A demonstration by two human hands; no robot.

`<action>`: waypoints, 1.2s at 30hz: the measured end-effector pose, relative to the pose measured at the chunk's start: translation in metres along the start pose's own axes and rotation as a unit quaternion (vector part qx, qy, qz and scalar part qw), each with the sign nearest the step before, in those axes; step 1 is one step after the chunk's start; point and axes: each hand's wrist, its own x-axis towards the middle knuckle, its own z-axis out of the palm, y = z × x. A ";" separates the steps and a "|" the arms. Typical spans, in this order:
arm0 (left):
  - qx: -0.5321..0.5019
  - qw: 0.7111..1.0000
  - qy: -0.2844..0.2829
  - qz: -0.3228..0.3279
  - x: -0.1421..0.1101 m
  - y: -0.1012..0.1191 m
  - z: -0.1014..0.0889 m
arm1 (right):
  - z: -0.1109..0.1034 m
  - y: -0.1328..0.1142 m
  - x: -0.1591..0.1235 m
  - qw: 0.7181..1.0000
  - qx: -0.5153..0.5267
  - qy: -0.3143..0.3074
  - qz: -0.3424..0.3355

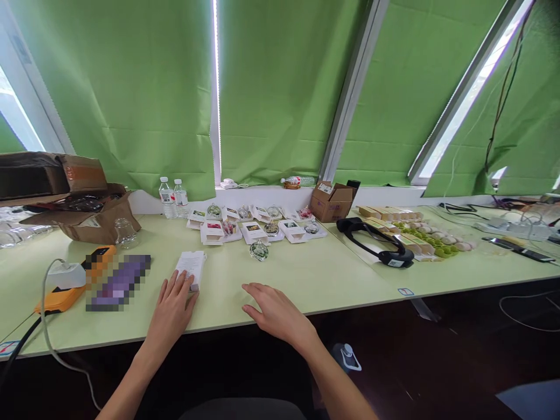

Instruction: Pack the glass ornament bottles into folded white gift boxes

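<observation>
A small white carton (192,265) with printed text lies near the table's front edge. My left hand (172,300) rests with outstretched fingers over its near left part, touching but not wrapped round it. To the right, my right hand (277,312) is held low at the table's front edge, thumb and fingers apart, with nothing in it. Beyond it, a round clear glass ornament with green inside (259,251) sits alone on the table. Behind this are rows of opened white boxes (254,232), several with similar round glass ornaments (271,227) on or beside them.
On the left are an orange power strip (65,298) with a white charger, a blurred purple item (120,283), and an open cardboard box (102,219). Water bottles (167,198) stand behind. A black headset (376,242), egg cartons (420,239) and a small brown box (331,203) are rightward.
</observation>
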 end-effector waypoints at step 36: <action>-0.236 0.951 -0.143 -0.141 0.006 0.043 -0.014 | 0.021 0.120 0.113 0.958 0.017 0.204 0.202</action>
